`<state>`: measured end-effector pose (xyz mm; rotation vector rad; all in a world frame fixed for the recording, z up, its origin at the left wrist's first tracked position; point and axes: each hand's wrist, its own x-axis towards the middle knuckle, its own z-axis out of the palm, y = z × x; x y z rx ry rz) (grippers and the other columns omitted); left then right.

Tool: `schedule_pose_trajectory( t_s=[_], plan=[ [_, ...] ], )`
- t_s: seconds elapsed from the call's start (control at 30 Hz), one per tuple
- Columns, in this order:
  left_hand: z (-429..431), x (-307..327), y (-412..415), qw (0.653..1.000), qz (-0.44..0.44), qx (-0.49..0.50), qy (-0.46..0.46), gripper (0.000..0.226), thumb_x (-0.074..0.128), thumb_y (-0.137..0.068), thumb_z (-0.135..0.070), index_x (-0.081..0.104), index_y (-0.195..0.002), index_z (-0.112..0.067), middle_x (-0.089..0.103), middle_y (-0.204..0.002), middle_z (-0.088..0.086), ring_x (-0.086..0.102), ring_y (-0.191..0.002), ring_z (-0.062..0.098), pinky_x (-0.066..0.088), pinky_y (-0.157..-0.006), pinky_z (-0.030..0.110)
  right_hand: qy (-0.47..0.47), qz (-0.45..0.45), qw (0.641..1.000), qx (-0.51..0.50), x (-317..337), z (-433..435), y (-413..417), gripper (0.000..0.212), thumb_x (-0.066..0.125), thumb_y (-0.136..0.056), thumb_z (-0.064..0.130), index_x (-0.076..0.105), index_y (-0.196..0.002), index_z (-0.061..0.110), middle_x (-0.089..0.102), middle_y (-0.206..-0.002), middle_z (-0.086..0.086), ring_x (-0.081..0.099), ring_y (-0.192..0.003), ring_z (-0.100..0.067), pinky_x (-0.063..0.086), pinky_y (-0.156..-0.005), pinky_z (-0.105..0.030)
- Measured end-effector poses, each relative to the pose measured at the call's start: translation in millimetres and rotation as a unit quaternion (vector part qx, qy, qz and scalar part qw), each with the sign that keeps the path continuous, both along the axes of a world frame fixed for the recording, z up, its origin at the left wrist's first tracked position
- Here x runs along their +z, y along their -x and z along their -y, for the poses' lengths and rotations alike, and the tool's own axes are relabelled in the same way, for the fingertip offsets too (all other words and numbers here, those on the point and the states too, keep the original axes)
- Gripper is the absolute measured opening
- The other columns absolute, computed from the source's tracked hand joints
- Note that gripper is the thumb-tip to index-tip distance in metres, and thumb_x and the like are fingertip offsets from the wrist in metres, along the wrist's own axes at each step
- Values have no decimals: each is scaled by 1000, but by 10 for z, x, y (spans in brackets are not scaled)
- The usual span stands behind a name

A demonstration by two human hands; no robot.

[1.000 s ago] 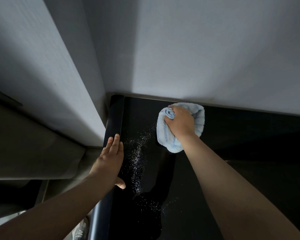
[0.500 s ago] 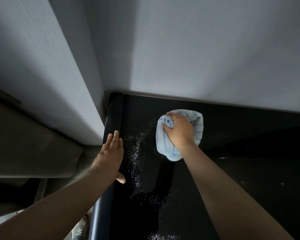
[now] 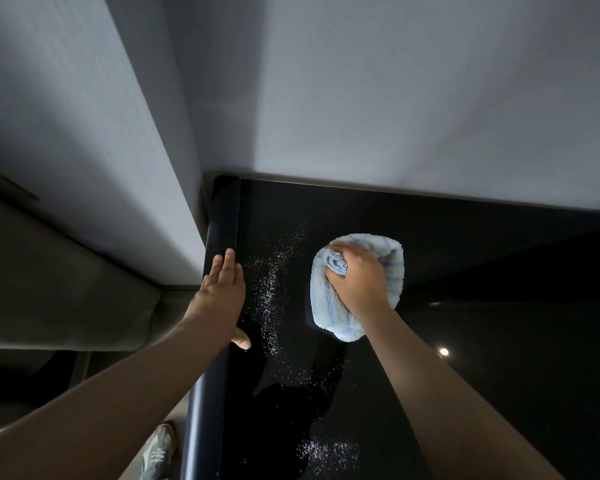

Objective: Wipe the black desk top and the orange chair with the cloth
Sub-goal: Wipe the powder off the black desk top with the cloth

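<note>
A pale wall point(image 3: 395, 98) filled the upper half of your view, from nine o'clock round to three. Below it, the black desk top point(image 3: 482, 341) spread from the centre out to four and six o'clock, glossy and dark, its far edge meeting the wall. A rounded dark edge strip point(image 3: 222, 216) ran down the desk's left side toward six o'clock.

Both of your bare forearms reached in from the bottom corners. Your left hand point(image 3: 222, 292) lay flat on that edge strip, just at seven o'clock from the centre. Its fingers were straight and together, its thumb rested on the desk top, and it gripped nothing.

At three o'clock from it, well apart, your right hand point(image 3: 357, 282) pressed the cloth point(image 3: 328, 308) onto the desk top, fingers curled around a bunched fold. The cloth was light blue and fluffy, and it spread out from under your palm.

Between your hands, white specks point(image 3: 269, 296) lay scattered in a loose band on the desk. A smaller patch of specks point(image 3: 326, 452) sat near six o'clock.

A grey shoe point(image 3: 158, 452) showed at seven o'clock, beside the desk. A small light glint point(image 3: 443, 351) shone at four o'clock.
</note>
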<state>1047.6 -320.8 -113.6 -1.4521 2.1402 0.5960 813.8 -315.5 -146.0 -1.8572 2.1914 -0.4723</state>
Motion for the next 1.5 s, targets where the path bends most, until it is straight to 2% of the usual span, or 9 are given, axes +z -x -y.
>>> schedule_pose_trajectory(
  t_s=[0.43, 0.7, 0.93, 1.07, 1.23, 1.5],
  plan=[
    [-21, 5, -36, 1000, -23, -3, 7, 139, 80, -59, -60, -5, -150, 2, -20, -156, 21, -9, -147, 35, 12, -120, 38, -56, 28, 998, -10, 11, -584, -51, 39, 67, -84, 22, 63, -123, 23, 63, -127, 7, 50, -127, -15, 39, -107, -43],
    [-56, -27, -131, 998, -64, 4, -3, 135, 81, -63, -57, -6, -151, -3, -27, -156, 16, -16, -147, 32, 14, -120, 40, -59, 25, 998, -9, 20, -759, -86, 38, 64, -87, 24, 63, -124, 21, 62, -129, 5, 48, -129, -15, 36, -110, -39],
    [-410, -26, -167, 996, -87, 0, 20, 111, 62, -79, -63, -3, -153, -11, -25, -157, 11, -19, -146, 33, 3, -121, 46, -59, 44, 997, -10, 59, -949, -116, 39, 69, -84, 21, 64, -123, 23, 62, -128, 8, 47, -129, -14, 30, -110, -33],
    [-716, -19, -230, 997, -74, -16, 13, 118, 62, -74, -69, -7, -153, -14, -29, -156, 9, -24, -144, 34, 0, -120, 48, -57, 53, 997, -13, 69, -1081, -142, 40, 69, -82, 20, 64, -121, 25, 62, -127, 10, 46, -129, -13, 30, -111, -35],
    [-1070, 4, -286, 999, -8, -37, 9, 139, 62, -59, -81, -14, -151, -9, -33, -153, 14, -25, -143, 37, 2, -119, 50, -56, 49, 997, -17, 34, -1257, -170, 40, 69, -80, 19, 66, -120, 23, 63, -125, 10, 49, -127, -15, 38, -107, -43],
    [-1194, -46, -348, 999, -7, -34, -2, 148, 74, -54, -72, -16, -150, -4, -33, -153, 16, -21, -145, 34, 9, -119, 38, -48, 46, 998, 0, 2, -1461, -160, 40, 71, -78, 19, 67, -117, 22, 65, -123, 9, 52, -124, -16, 40, -106, -40]
  ],
)
